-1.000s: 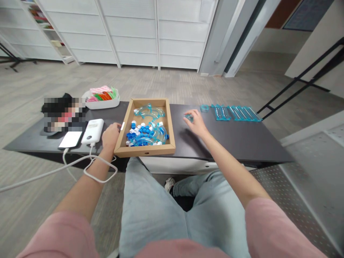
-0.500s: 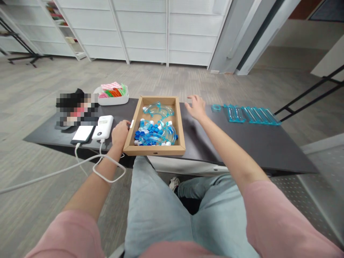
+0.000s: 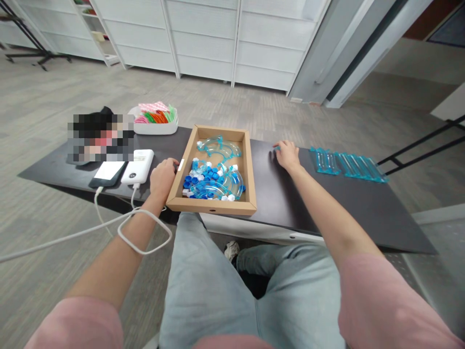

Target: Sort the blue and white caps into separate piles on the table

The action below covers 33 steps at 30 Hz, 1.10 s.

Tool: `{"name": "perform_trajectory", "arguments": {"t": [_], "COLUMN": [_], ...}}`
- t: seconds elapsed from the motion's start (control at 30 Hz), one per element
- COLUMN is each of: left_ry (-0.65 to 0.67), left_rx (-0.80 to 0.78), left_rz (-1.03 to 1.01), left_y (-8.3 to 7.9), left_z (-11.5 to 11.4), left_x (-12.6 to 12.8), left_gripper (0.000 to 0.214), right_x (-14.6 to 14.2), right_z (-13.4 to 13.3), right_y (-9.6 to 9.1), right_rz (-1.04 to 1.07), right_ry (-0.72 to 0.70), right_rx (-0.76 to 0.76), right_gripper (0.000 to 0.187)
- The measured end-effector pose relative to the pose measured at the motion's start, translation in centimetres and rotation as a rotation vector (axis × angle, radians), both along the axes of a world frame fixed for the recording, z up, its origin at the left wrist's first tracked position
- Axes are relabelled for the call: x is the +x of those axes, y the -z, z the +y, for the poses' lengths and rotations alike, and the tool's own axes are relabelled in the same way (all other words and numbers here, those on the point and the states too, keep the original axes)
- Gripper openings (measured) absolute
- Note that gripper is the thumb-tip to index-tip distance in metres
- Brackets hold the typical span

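Note:
A shallow cardboard box stands on the dark table in front of me. Inside it lie clear blue curved track pieces and many small blue and white blocks. My left hand rests on the table against the box's left wall, fingers loosely bent, holding nothing that I can see. To the right of the box, my right hand is low over the table with its fingers curled down. A bit of a small clear blue plastic piece shows at its fingertips; the hand hides the rest.
Rows of clear blue straight track pieces lie at the table's right. At the left are a white power bank, a phone with white cables, a white basket of colourful items and a blurred dark object.
My right hand has moved right and down onto the small clear blue piece, curling its fingers. My left hand stays beside the box. The view has shifted slightly.

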<state>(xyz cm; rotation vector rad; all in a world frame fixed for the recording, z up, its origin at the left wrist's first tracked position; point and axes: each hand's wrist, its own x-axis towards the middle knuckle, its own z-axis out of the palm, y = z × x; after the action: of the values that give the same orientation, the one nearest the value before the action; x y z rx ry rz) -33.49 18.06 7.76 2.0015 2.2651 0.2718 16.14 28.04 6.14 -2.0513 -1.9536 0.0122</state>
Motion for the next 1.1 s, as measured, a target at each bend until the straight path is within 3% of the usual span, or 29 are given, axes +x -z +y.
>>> {"name": "perform_trajectory", "arguments": {"t": [0.2,0.4,0.53,0.6,0.67,0.73,0.87,0.97,1.03,1.1], "left_ry": [0.005,0.003,-0.003,-0.005,-0.005,-0.003,-0.015,-0.030,-0.031,-0.026], "left_rx": [-0.002,-0.002,0.006,0.006,0.005,0.005,-0.010,-0.038,-0.051,-0.057], "left_rz": [0.011,0.022,0.039,0.048,0.055,0.057,0.081,0.116,0.139,0.159], "left_y": [0.0,0.1,0.2,0.2,0.2,0.2,0.4,0.7,0.9,0.9], "left_z": [0.0,0.0,0.0,0.0,-0.1,-0.1,0.1,0.5,0.7,0.8], "left_x": [0.0,-0.1,-0.2,-0.2,-0.1,-0.1,-0.2,-0.5,-0.7,-0.8], "left_gripper": [0.040,0.041,0.040,0.039,0.038,0.039,0.043,0.046,0.048,0.051], "right_x": [-3.5,-8.3,-12.6,-13.4,-12.4,-9.5,-0.5,5.6,8.0,8.8], "right_z": [1.5,3.3,4.3,4.5,4.3,3.4,-0.2,-3.7,-5.9,-7.7], "right_y": [-0.5,-3.1,-4.6,-4.9,-4.7,-4.0,-1.9,-0.5,0.0,0.1], "right_rz": [0.180,0.371,0.263,0.194,0.160,0.136,0.028,-0.024,-0.016,0.004], "right_ry": [-0.059,-0.292,-0.519,-0.560,-0.513,-0.383,0.043,0.347,0.436,0.422], "right_rx": [0.063,0.252,0.190,0.126,0.104,0.100,0.105,0.087,0.047,0.015], "right_gripper": [0.043,0.052,0.048,0.044,0.041,0.039,0.046,0.069,0.076,0.070]}}
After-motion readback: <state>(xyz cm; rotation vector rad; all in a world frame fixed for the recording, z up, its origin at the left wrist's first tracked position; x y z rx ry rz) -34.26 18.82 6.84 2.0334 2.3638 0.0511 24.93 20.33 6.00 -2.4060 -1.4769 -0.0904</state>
